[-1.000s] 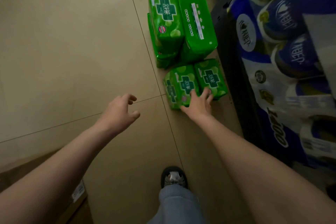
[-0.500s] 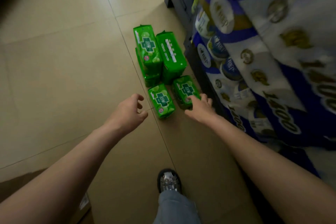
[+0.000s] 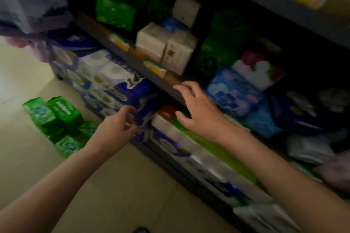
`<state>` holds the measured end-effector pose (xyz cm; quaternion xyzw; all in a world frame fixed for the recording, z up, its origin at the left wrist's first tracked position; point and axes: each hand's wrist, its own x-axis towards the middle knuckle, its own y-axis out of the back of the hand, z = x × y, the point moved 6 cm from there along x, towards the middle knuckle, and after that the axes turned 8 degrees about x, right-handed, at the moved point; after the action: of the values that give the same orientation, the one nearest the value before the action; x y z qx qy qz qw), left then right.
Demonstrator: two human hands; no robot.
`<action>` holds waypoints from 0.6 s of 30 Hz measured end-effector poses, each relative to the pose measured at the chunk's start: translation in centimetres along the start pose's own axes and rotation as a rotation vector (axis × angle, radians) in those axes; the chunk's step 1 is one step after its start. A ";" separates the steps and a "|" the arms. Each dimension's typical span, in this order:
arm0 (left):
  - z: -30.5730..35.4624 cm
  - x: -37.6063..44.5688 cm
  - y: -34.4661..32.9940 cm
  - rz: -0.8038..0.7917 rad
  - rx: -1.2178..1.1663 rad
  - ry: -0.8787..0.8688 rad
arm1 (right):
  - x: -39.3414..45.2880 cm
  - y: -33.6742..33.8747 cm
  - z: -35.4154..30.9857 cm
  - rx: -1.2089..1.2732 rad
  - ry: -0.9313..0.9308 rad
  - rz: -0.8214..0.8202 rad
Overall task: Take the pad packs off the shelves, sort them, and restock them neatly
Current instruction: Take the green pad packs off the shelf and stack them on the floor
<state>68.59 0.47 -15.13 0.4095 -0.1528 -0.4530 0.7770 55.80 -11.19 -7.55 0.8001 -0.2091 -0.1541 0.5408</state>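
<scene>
Already several glossy green plastic pad packs are lying stacked on the floor at lower left, while both empty hands, right hand fingers spread and left hand loosely curled, are hovering at centre frame by the dark shelf holding more.

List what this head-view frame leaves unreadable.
- Print on the green pad packs on the floor: motion blur.
- Dark packs deep on the shelf: shadow.
- Whether the right hand touches the shelf edge: blur.
- Pale bag, top left: cut off.
</scene>
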 end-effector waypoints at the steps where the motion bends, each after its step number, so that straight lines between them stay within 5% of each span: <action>1: 2.7 -0.2 -0.9 -0.031 0.013 -0.043 | -2.4 2.2 2.2 -0.039 -0.035 0.039; 10: 18.3 -3.5 -11.7 -0.175 0.011 -0.175 | -22.6 8.3 23.5 -0.262 -0.629 0.105; 18: 29.1 -6.9 -20.9 -0.093 -0.014 -0.230 | -36.7 12.6 35.5 -0.296 -0.714 0.427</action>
<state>35.01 -13.58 -12.39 0.3560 -0.2184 -0.5335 0.7355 5.20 -25.37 -8.09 0.5497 -0.5191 -0.3338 0.5630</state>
